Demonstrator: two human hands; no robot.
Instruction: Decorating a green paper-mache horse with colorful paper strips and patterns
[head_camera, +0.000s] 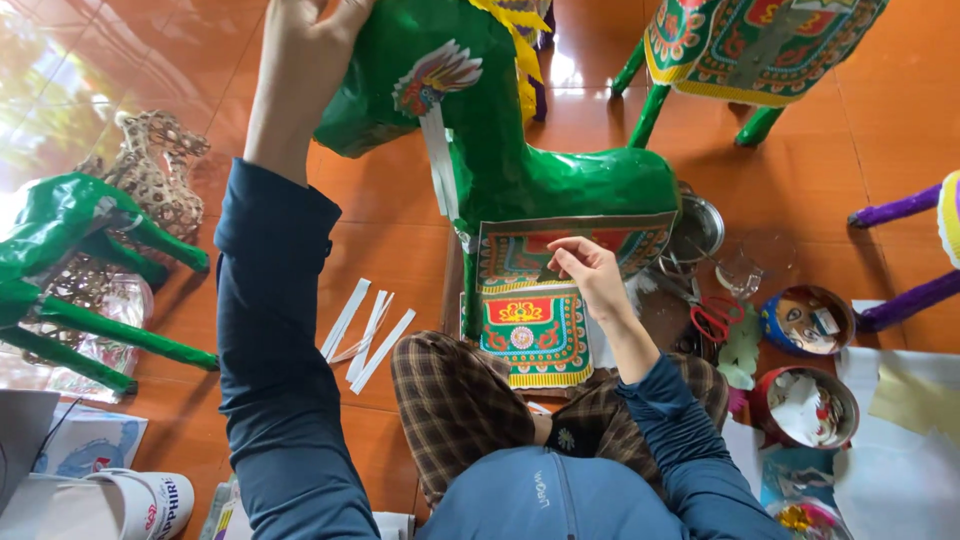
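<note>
A single camera on the person's head is looking steeply down and forward over both arms; it is sitting close to the lap and to the green paper horse (520, 150) in front; the orange tiled floor (400, 220) is filling the background; there is no second view sharing any part of this scene.

Three green paper horses: one (520, 150) in the middle, one (760, 50) top right, one (70, 260) lying at left. One bare woven horse frame (155, 175). One purple figure (915, 250), partly cut off. Four white paper strips (365, 330). One pair of red scissors (712, 318). Two round bowls (805, 320) of scraps. One metal tin (695, 230). Two hands: left hand (305, 40), right hand (590, 270).
</note>
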